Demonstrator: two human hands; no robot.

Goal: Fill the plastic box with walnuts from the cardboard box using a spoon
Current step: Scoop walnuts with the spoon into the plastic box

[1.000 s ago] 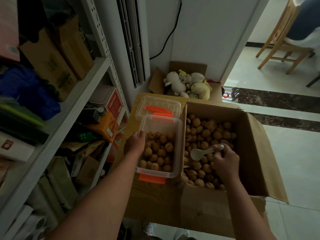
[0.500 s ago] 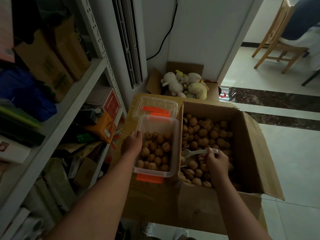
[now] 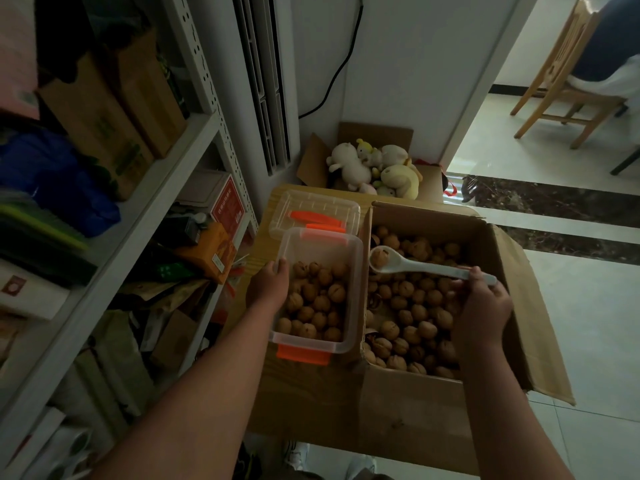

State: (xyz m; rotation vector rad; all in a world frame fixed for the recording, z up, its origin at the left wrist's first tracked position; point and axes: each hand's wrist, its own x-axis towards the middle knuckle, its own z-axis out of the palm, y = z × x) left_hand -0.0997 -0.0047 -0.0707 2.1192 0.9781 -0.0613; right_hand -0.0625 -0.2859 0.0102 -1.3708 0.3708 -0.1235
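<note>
**Cardboard to plastic: one walnut riding the spoon**

1. Nearest: brown cardboard box (image 3: 412,410), flaps open, on my right. It holds a deep heap of loose tan walnuts (image 3: 412,317).
2. My right hand (image 3: 483,306), fingers pinched round the handle end of a white long-handled spoon (image 3: 419,267). The spoon's bowl hangs over the far left corner of the heap, near the shared wall, and carries a single walnut (image 3: 379,259).
3. My left hand (image 3: 269,285), fingers curled over the left rim of the clear rectangular plastic box (image 3: 322,247) with orange latches. This box stands touching the cardboard box's left side. I judge it about half full, with its far end bare.

Handling note: the step looks to be the carry across.
- Keep the bowl level and travel slowly over the rim.
- Tip low above the bare far end so the nut does not bounce out.
- Steady the box with the left hand.

4. Just behind the plastic box: clear lid (image 3: 311,209) with orange clips, lying flat.
5. Beyond: open carton of pale soft toys (image 3: 377,168).
6. Farthest: wooden chair (image 3: 568,81).

Writing, all on the white metal shelf (image 3: 173,157):
- Red-labelled carton (image 3: 227,207): pale characters, too small to read.
- Orange carton (image 3: 211,251): sticker unreadable.
- Brown cartons (image 3: 104,126): green print unreadable.
</note>
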